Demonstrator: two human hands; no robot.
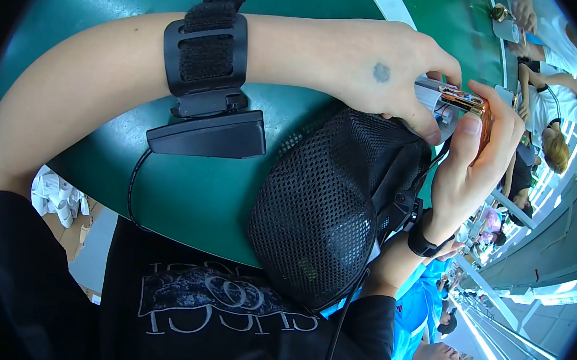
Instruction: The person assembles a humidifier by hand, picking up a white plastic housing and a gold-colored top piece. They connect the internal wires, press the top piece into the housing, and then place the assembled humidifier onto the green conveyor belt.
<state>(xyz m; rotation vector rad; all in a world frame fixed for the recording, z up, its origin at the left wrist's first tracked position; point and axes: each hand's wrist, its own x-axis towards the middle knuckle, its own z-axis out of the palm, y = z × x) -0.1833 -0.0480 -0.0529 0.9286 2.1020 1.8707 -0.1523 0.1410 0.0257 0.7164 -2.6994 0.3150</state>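
Note:
My left hand (400, 71) reaches across the table, its fingers closed on a small object with a white, partly see-through body (429, 96). Opposite it, my right hand (475, 143) grips the same object's shiny copper-coloured casing (485, 123) between thumb and fingers. The two parts meet between my hands; I cannot tell what kind of object it is. Just below my left hand, a black mesh bag (316, 209) with a dark strap hides part of my right forearm. A black strapped box (208, 133) sits on my left forearm, and a black band (424, 242) circles my right wrist.
The green table (193, 200) has a curved-looking edge towards my body. White pieces (60, 197) lie in a cardboard box at the lower left. Several people sit along the right side, one in a blue shirt (413, 316) close by. A black cable (338, 337) hangs down in front.

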